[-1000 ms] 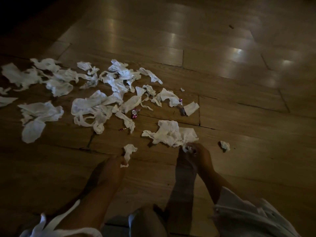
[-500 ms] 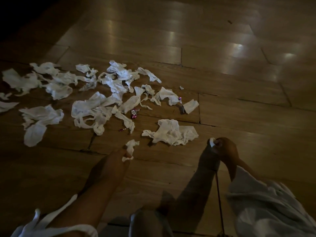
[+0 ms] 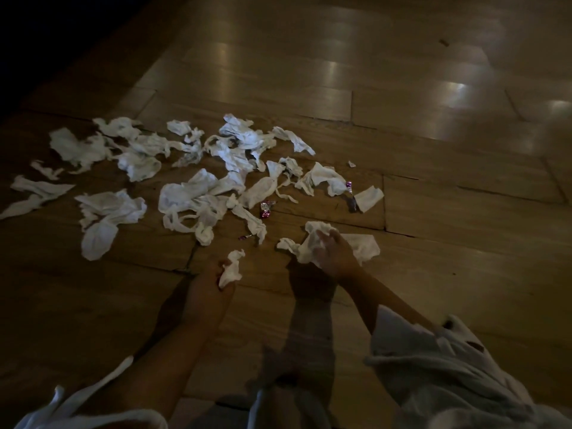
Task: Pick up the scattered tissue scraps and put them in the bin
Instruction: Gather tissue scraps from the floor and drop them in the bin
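Several white tissue scraps (image 3: pixel 192 196) lie spread over the dim wooden floor, mostly left of centre. My left hand (image 3: pixel 210 289) holds a small crumpled scrap (image 3: pixel 232 267) just above the floor. My right hand (image 3: pixel 334 255) reaches onto the nearest big crumpled tissue (image 3: pixel 362 246) and its fingers curl into the left part of it. Whether it still holds the tiny scrap picked up a moment ago is hidden. No bin is in view.
Small pink and silver candy wrappers (image 3: pixel 266 209) lie among the tissues, another (image 3: pixel 349 187) by a square scrap (image 3: pixel 368 198). A tiny white fleck (image 3: pixel 351 164) sits further back. White sleeves fill the bottom corners. Bare floorboards stretch right and beyond.
My right hand picked up a tiny scrap at the right, then swung back left onto the big crumpled tissue. My left hand stayed put with its scrap.
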Demonstrator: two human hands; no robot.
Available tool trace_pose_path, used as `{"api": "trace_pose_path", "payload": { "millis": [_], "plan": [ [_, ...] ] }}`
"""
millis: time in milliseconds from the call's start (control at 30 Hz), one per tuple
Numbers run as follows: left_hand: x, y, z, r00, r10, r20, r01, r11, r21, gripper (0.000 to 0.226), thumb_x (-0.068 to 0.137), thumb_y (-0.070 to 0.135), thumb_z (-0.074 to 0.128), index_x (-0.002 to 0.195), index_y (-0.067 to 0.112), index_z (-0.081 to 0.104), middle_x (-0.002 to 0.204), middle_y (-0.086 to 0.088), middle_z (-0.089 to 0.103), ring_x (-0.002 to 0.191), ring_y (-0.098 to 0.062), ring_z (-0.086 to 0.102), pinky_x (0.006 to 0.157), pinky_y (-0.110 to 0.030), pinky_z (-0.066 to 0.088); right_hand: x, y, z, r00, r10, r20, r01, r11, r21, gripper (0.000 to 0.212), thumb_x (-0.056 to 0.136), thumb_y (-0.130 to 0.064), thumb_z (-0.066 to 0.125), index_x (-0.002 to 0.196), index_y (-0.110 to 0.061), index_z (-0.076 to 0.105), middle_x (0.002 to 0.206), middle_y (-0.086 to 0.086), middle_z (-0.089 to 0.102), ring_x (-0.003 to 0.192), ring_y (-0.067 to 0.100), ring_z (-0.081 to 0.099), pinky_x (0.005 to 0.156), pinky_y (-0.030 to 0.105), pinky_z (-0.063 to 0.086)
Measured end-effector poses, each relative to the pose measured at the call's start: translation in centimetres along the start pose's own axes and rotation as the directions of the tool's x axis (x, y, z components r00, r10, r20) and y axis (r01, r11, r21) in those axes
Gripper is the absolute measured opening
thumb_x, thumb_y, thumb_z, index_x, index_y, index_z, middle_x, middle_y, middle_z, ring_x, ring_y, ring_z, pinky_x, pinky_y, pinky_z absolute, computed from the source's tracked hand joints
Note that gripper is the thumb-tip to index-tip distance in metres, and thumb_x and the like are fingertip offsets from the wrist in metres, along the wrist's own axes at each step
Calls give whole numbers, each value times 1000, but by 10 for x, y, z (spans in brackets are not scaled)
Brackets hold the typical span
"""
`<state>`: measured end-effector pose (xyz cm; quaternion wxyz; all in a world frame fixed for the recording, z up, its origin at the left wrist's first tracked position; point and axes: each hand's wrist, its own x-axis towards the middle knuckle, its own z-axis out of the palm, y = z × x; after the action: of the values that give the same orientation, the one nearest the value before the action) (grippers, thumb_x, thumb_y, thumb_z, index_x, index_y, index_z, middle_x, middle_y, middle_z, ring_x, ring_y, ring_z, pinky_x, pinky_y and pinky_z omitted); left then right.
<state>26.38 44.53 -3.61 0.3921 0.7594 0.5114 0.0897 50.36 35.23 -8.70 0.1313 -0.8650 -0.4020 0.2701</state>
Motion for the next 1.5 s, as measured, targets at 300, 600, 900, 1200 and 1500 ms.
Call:
{"api": "trace_pose_path", "payload": {
  "millis": [300,600,900,1200,1500],
  "plan": [
    [46,-8,-19,998,35,-43,-29,991,132,29,92,18,56,116,3,61,125,-17,56,113,-28,53,82,-24,36,-43,-20,38,942,-333,34,334,937,-99,34,93,-19,51,127,-18,54,138,7,44,126,25,44,97,18,42],
    [125,-26,-11,992,-89,86,72,982,177,40,87,17,63,124,4,56,135,-15,50,124,-31,46,103,-39,37,-45,22,6,923,-383,31,374,878,-298,39,90,-27,55,125,-45,52,144,-7,42,136,22,31,109,45,24],
    [55,-44,-18,994,-82,75,88,992,-86,21,86,14,64,105,5,67,113,-12,64,106,-27,59,84,-31,45,-61,-14,23,961,-269,61,271,962,-26,25,80,-9,65,104,-11,70,97,2,66,97,22,63,72,5,36],
    [-28,-47,-139,963,-268,37,250,828,-501,24,84,23,66,107,16,65,103,0,66,83,-8,61,62,-15,47,-98,-163,15,939,-259,226,90,820,565,16,85,-16,65,95,-27,70,89,-7,72,76,6,68,61,15,51],
    [-151,-98,-316,894,-285,-345,36,814,-580,11,82,16,67,91,22,68,93,-1,71,78,-7,70,64,-17,55,-142,-370,9,736,-552,391,227,747,625,15,83,-13,64,90,-26,63,85,-11,65,61,-9,63,49,5,45]
  ]
}}
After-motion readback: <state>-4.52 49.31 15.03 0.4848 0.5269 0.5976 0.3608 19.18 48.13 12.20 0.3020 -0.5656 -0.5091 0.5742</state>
